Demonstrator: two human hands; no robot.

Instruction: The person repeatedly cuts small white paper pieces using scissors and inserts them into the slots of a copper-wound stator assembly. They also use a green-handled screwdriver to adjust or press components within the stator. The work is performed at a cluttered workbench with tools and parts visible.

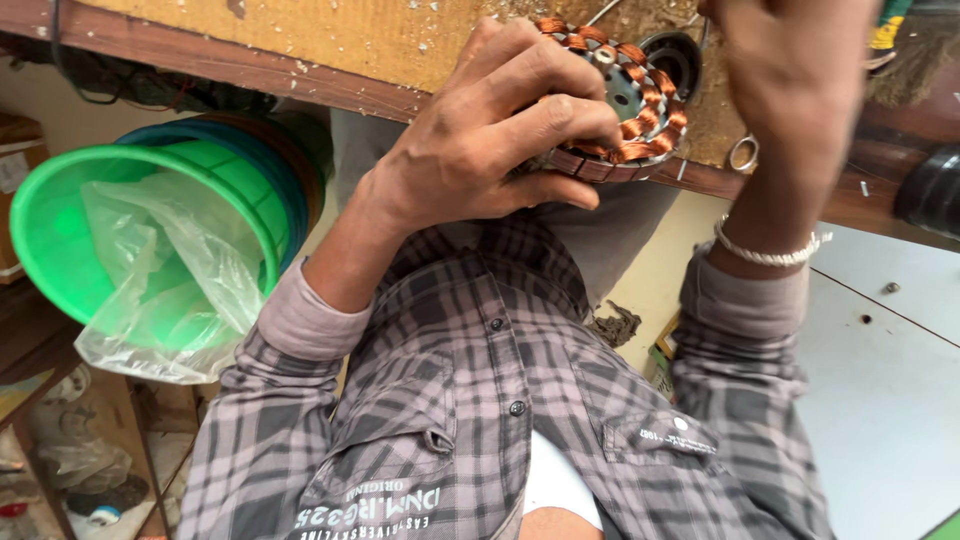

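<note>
My left hand grips a round motor stator with copper wire coils around a metal hub, holding it by its lower left rim against the edge of a wooden bench. To the right of the stator, my right hand is raised and blurred. It wears a silver bracelet on the wrist. Its fingertips run past the top edge, so I cannot see whether it holds anything. Both sleeves are grey plaid.
A green bucket lined with a clear plastic bag sits at the left, stacked in blue ones. A small metal ring lies on the bench edge. A white panel is at the right, and a black round part sits above it.
</note>
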